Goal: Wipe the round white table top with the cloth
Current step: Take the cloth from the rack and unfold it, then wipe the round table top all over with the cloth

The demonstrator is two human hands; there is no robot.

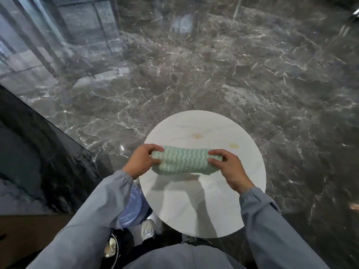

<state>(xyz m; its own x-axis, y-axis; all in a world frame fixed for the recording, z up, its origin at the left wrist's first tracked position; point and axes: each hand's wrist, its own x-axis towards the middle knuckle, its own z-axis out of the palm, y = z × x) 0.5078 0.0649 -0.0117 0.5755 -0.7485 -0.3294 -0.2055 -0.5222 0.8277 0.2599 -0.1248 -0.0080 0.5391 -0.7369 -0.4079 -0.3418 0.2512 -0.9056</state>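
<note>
Grey sleeves [93, 210] enter from the lower edge, nearest the lens, and lead to both hands over the round white bench top [194, 206]. Left hand [140, 162] and right hand [231, 169] each take one end of the green-and-white wave-patterned cloth [184, 161]. Each grip is pinched on the fabric, with the fingers curled over the top and the thumb on the near side.

The cloth is bunched into a long pad lying crosswise over the middle of the bench top, and its shadow falls on the white surface just below it. Whether it touches the top or hangs just above, I cannot tell. I read the two-ended hold as a way of gathering the fabric into a thick, even pad before pressing down, since a loose sheet would drag and fold.

A yellowish stain [197, 135] lies beyond the cloth near the far middle, and a second stain [234, 146] lies to its right, near the right hand's fingers. Both are uncovered, so I judge that the wiping has not reached them. The cloth sits between the wearer's body and these marks, well placed for a push away from the body.

Around the bench spreads a dark veined marble floor [213, 65]. A blue bag [134, 206] and a white shoe [148, 229] show below its left rim.
</note>
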